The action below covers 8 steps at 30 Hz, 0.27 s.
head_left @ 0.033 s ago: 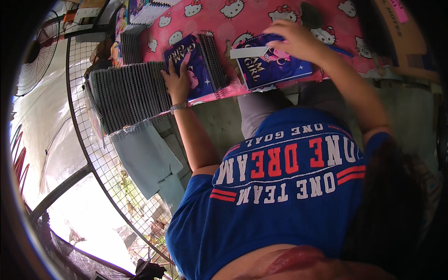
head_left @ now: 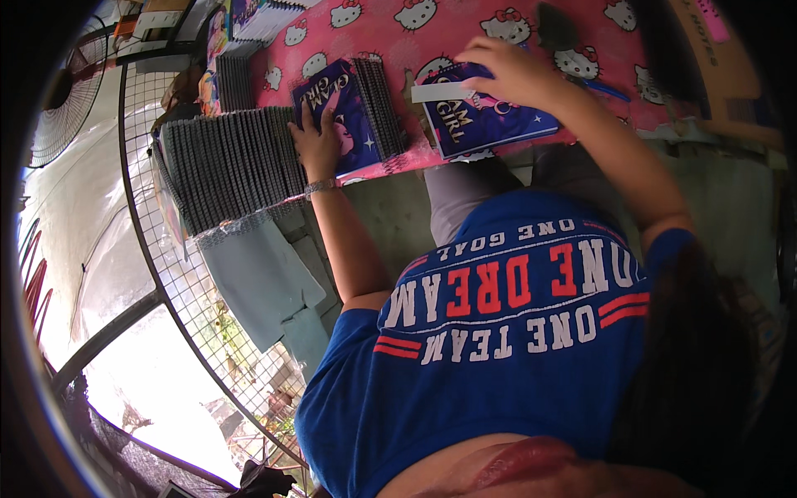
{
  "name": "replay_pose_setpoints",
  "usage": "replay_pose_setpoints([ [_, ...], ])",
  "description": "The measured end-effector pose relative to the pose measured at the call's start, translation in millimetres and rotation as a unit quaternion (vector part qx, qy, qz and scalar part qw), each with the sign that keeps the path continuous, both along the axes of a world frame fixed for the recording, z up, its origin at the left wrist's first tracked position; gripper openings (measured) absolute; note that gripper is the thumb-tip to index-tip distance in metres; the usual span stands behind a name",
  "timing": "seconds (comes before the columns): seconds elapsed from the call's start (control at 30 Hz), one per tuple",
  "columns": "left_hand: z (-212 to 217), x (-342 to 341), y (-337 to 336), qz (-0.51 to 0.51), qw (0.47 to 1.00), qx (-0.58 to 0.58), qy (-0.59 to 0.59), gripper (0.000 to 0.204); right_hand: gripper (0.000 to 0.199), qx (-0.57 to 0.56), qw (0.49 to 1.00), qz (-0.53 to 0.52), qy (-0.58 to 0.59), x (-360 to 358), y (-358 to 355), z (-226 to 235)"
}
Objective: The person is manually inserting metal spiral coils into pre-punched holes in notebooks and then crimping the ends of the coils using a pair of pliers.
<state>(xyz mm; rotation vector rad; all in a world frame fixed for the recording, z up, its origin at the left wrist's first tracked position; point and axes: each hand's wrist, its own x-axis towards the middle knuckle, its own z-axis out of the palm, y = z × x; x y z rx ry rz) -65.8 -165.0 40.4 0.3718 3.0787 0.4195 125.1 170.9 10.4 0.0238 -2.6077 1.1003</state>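
My left hand (head_left: 317,149) lies spread over a purple-blue spiral notebook (head_left: 362,133) with an illustrated cover, at the front of the table. That notebook rests against a few others whose dark spiral spines (head_left: 378,104) stand side by side. To the right, a second notebook of the same cover (head_left: 490,124) lies flat near the table's front edge. Across its upper left part is a white paper strip (head_left: 438,92). Over this notebook is my right hand (head_left: 510,75), fingers apart, its thumb at the strip's right end. Whether the thumb presses on the strip is hard to tell.
A long row of dark-spined notebooks (head_left: 228,166) stands at the left, with more stacked notebooks (head_left: 261,21) behind. The table wears a pink patterned cover (head_left: 374,29). A blue pen-like object (head_left: 608,90) lies right of my hand. A cardboard box (head_left: 718,70) stands far right, a fan (head_left: 66,91) far left.
My right hand has moved a little to the left, its thumb reaching the white strip's end. My left hand stays on its notebook, nearly unchanged.
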Motion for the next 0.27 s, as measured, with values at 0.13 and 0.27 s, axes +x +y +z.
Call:
replay_pose_setpoints([
  [0.13,-1,2,6,0.001,1.000,-0.012,0.017,0.071,0.047,0.148,0.982,-0.002,-0.121,-34,-16,-8],
  [0.27,-4,1,17,-0.009,0.999,0.006,0.036,0.071,0.040,0.052,0.974,0.005,-0.220,-54,-7,-12],
])
